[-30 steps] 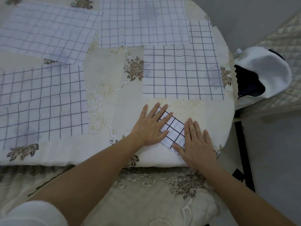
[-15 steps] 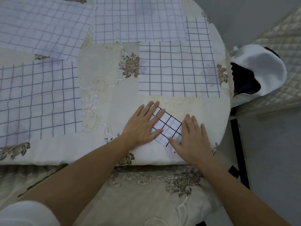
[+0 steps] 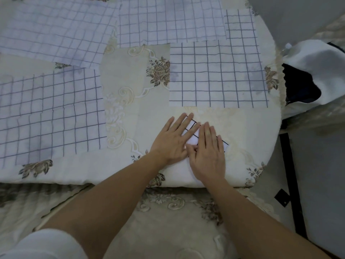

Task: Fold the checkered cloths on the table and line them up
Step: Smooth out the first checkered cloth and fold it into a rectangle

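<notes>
Since half a second ago the right hand (image 3: 207,154) has slid across the folded cloth (image 3: 192,141) until its thumb side meets the left hand (image 3: 172,141), so far less of the dark grid shows between them; both hands lie flat with straight fingers, pressing down and gripping nothing; the folded cloth sits under them near the front edge of the counter (image 3: 140,90), which wears a cream floral cover, and only a small white patch and a few black lines of it are visible

Head view, all placed from the folded cloth: just behind it and a little to the right lies an unfolded checkered cloth (image 3: 218,75), spread flat; farther behind, two larger ones (image 3: 168,21) (image 3: 56,30) overlap at their edges, with a narrow piece (image 3: 240,23) at the far right; well to the left lies another spread cloth (image 3: 50,114); off the counter to the right rests a white and dark bundle (image 3: 317,71); a white sleeve (image 3: 46,245) shows at the near left
</notes>
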A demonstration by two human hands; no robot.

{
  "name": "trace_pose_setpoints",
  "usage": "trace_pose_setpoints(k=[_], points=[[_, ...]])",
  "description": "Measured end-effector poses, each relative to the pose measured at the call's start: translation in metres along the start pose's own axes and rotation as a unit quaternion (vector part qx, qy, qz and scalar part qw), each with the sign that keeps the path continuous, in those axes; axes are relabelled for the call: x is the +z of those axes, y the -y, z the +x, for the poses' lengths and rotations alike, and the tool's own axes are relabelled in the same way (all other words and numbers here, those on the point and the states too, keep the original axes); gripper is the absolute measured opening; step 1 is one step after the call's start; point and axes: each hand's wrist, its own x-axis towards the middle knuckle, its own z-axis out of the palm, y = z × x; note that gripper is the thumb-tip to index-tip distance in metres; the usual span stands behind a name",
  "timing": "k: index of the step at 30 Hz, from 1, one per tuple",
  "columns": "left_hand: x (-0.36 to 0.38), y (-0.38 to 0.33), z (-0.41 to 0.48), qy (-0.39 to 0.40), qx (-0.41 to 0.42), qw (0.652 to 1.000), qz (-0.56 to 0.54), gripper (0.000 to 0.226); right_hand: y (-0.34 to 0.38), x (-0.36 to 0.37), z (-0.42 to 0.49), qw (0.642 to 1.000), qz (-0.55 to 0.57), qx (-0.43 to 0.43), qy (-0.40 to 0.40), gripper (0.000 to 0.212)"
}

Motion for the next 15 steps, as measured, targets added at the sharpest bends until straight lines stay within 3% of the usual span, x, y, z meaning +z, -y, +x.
trace_pose_setpoints(k=[5,8,15], points=[[-0.001,0.0,0.001,-0.005,-0.005,1.0,-0.012,0.062,-0.024,-0.006,-0.011,0.998,-0.054,-0.018,0.027,0.077],[-0.002,0.001,-0.003,-0.006,-0.048,0.999,-0.019,0.062,-0.035,-0.013,-0.014,0.996,-0.071,-0.031,0.046,0.082],[-0.01,0.002,-0.005,0.031,-0.091,0.995,-0.008,0.067,-0.087,-0.045,-0.014,0.966,-0.174,-0.141,0.132,0.091]])
